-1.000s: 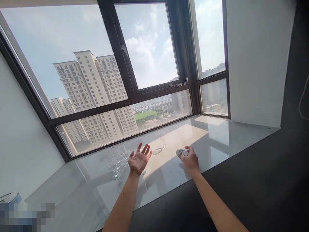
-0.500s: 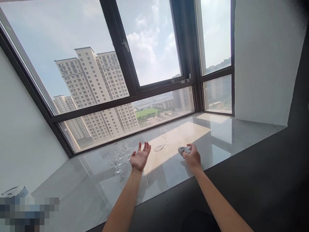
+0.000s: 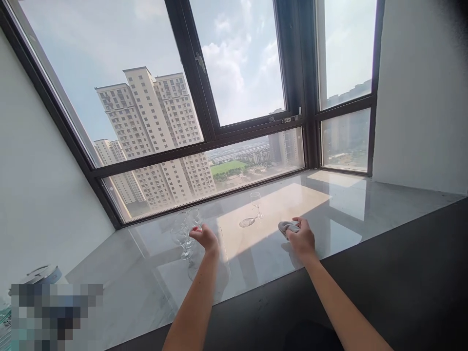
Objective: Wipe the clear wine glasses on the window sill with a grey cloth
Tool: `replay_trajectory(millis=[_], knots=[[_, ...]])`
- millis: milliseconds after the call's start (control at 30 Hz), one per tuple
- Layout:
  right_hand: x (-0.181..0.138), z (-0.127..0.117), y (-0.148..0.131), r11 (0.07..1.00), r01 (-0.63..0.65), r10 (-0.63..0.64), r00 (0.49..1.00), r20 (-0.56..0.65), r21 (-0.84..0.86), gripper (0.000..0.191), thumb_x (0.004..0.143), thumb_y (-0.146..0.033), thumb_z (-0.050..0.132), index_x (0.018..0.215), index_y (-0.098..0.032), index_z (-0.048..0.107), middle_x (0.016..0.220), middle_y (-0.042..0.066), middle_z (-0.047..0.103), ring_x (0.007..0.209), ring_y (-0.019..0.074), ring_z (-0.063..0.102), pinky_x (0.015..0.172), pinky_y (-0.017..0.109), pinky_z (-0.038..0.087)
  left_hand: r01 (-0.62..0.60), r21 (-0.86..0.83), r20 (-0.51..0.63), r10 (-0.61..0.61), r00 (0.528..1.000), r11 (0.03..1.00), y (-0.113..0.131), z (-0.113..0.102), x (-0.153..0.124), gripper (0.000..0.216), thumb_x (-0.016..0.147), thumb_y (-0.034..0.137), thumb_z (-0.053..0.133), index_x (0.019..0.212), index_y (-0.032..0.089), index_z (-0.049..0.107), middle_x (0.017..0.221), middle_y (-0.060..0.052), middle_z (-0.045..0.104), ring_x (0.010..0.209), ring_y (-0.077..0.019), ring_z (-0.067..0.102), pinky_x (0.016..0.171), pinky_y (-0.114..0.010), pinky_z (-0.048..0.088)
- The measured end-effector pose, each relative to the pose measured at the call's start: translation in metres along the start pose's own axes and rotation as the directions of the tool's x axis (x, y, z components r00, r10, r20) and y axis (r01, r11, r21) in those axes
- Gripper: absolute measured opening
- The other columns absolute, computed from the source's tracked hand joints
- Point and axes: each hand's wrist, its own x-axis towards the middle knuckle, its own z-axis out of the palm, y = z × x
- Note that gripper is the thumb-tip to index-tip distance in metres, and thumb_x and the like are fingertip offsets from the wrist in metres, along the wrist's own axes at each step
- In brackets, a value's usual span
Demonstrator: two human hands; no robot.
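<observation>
Left hand [image 3: 205, 239] has been turned and curled, partly hiding clustered glasses [image 3: 179, 236]; its grip cannot be told. Grey cloth [image 3: 287, 229] is gripped by the right hand [image 3: 303, 241]; between, on the windowsill [image 3: 292, 197], a lone glass [image 3: 255, 199] is set.

The windowsill [image 3: 124, 282] runs beneath the window frame [image 3: 157, 158], between a left wall [image 3: 36, 146] and a right wall [image 3: 420, 97]. On its left half stands a cluster of stemmed glasses [image 3: 179, 238]; the left hand [image 3: 207, 239] is at the cluster's right, contact unclear. Farther right and nearer the window, a lone glass [image 3: 256, 199] stands apart. Right of it and closer to the front edge, the right hand [image 3: 302, 240] holds a cloth [image 3: 287, 229]. A partly hidden container [image 3: 54, 275] sits at near left. Outside, high-rises [image 3: 146, 117] rise left of a field [image 3: 228, 167].
</observation>
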Motion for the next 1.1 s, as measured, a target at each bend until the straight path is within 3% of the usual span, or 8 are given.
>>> replay_trajectory(millis=[267, 433, 533, 667, 833, 900, 1000, 1100], knots=[[-0.003, -0.004, -0.004, 0.999, -0.030, 0.031, 0.998, 0.062, -0.017, 0.046, 0.069, -0.035, 0.055, 0.112, -0.021, 0.052, 0.089, 0.004, 0.057, 0.066, 0.0175, 0.053, 0.053, 0.027, 0.038, -0.030, 0.246, -0.168, 0.073, 0.983, 0.969, -0.008, 0.005, 0.009, 0.059, 0.070, 0.018, 0.065, 0.121, 0.018, 0.036, 0.129, -0.019, 0.044, 0.125, -0.0406, 0.046, 0.094, -0.058, 0.046], [-0.002, -0.003, -0.004, 1.000, -0.021, 0.022, 0.999, 0.049, -0.019, 0.044, 0.068, -0.034, 0.054, 0.110, -0.021, 0.052, 0.086, 0.003, 0.057, 0.066, 0.0176, 0.054, 0.055, 0.027, 0.038, -0.003, 0.267, -0.171, 0.051, 0.984, 0.964, -0.021, 0.008, 0.022, 0.064, 0.072, 0.017, 0.066, 0.130, 0.014, 0.036, 0.137, -0.024, 0.046, 0.124, -0.0403, 0.051, 0.088, -0.052, 0.050], [-0.002, -0.002, -0.004, 1.000, -0.016, 0.016, 0.999, 0.034, -0.010, 0.045, 0.066, -0.034, 0.054, 0.109, -0.020, 0.053, 0.084, 0.002, 0.056, 0.066, 0.0182, 0.054, 0.056, 0.028, 0.039, 0.023, 0.266, -0.125, 0.011, 0.992, 0.964, -0.027, 0.008, 0.029, 0.062, 0.078, 0.018, 0.061, 0.134, 0.020, 0.034, 0.137, -0.020, 0.053, 0.110, -0.0328, 0.063, 0.084, -0.047, 0.052], [-0.001, -0.002, -0.004, 1.000, -0.007, 0.007, 1.000, 0.028, 0.000, 0.045, 0.065, -0.034, 0.054, 0.109, -0.020, 0.053, 0.084, 0.002, 0.056, 0.067, 0.0187, 0.056, 0.056, 0.028, 0.040, -0.014, 0.320, -0.029, 0.024, 0.999, 0.947, -0.027, 0.007, 0.034, 0.043, 0.081, 0.015, 0.058, 0.122, 0.018, 0.047, 0.107, -0.012, 0.069, 0.093, -0.0290, 0.069, 0.088, -0.048, 0.048], [-0.001, -0.002, -0.005, 1.000, -0.010, 0.010, 1.000, 0.025, -0.003, 0.044, 0.066, -0.032, 0.053, 0.109, -0.021, 0.053, 0.084, 0.001, 0.056, 0.066, 0.0185, 0.055, 0.055, 0.027, 0.039, -0.208, 0.328, 0.198, 0.148, 0.969, 0.922, -0.019, 0.010, 0.016, 0.025, 0.089, 0.020, 0.053, 0.113, 0.019, 0.057, 0.092, -0.006, 0.070, 0.086, -0.0217, 0.068, 0.083, -0.035, 0.048], [-0.004, -0.002, -0.005, 1.000, 0.003, -0.003, 1.000, 0.019, 0.008, 0.044, 0.066, -0.031, 0.054, 0.109, -0.020, 0.054, 0.083, 0.001, 0.056, 0.065, 0.0183, 0.055, 0.055, 0.027, 0.040, -0.397, 0.282, 0.379, 0.278, 0.882, 0.873, -0.015, 0.014, -0.001, 0.025, 0.091, 0.025, 0.054, 0.115, 0.022, 0.059, 0.087, -0.003, 0.070, 0.084, -0.0179, 0.066, 0.078, -0.029, 0.047], [-0.013, -0.003, -0.004, 0.997, 0.068, -0.069, 0.998, 0.016, 0.035, 0.042, 0.069, -0.030, 0.054, 0.110, -0.019, 0.054, 0.082, 0.001, 0.055, 0.065, 0.0182, 0.057, 0.057, 0.028, 0.043, -0.717, 0.211, 0.660, 0.445, 0.605, 0.664, -0.010, 0.022, -0.032, 0.021, 0.093, 0.029, 0.053, 0.109, 0.022, 0.065, 0.075, -0.001, 0.067, 0.072, -0.0163, 0.062, 0.069, -0.026, 0.042], [-0.029, -0.005, -0.005, 0.967, 0.253, -0.253, 0.967, 0.011, -0.023, 0.040, 0.073, -0.026, 0.052, 0.113, -0.020, 0.055, 0.085, 0.002, 0.057, 0.071, 0.0192, 0.059, 0.063, 0.028, 0.045, -0.884, 0.158, 0.807, 0.458, 0.372, 0.440, -0.005, 0.029, -0.061, 0.013, 0.090, 0.025, 0.057, 0.086, 0.021, 0.070, 0.070, -0.002, 0.065, 0.066, -0.0163, 0.057, 0.064, -0.026, 0.037]])
